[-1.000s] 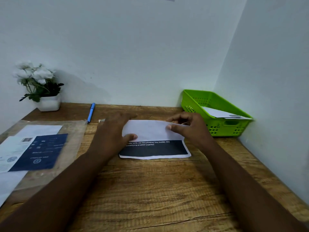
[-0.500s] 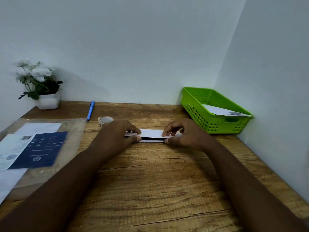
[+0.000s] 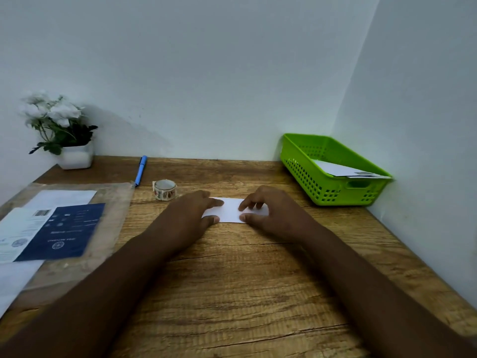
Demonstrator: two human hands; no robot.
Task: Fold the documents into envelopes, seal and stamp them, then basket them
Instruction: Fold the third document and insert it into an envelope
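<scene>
Two hands on the folded document point(image 3: 229, 211), centre of frame on the wooden desk point(image 3: 232, 293). Left hand point(image 3: 192, 215) lies over its left end, fingers nearly straight, thumb and forefinger tips pressing the sheet flat. Right hand point(image 3: 268, 213) is arched over the right end, fingertips and thumb pressing down; nothing gripped.

Risks, my read: layers may slip under uneven pressure, so the crease comes out skewed and the packet jams in an envelope. Lifting too soon could let the fold spring open.

Green basket point(image 3: 333, 171) at right already holds one envelope point(image 3: 343, 170). Stamp roll point(image 3: 165, 189) is just up-left of the left hand, blue pen point(image 3: 140, 170) behind it.

Writing: navy leaflet point(image 3: 64, 231) in the plastic sleeve point(image 3: 113, 215) at left shows upside-down print and a round emblem, too blurred to read. No brands legible.
</scene>
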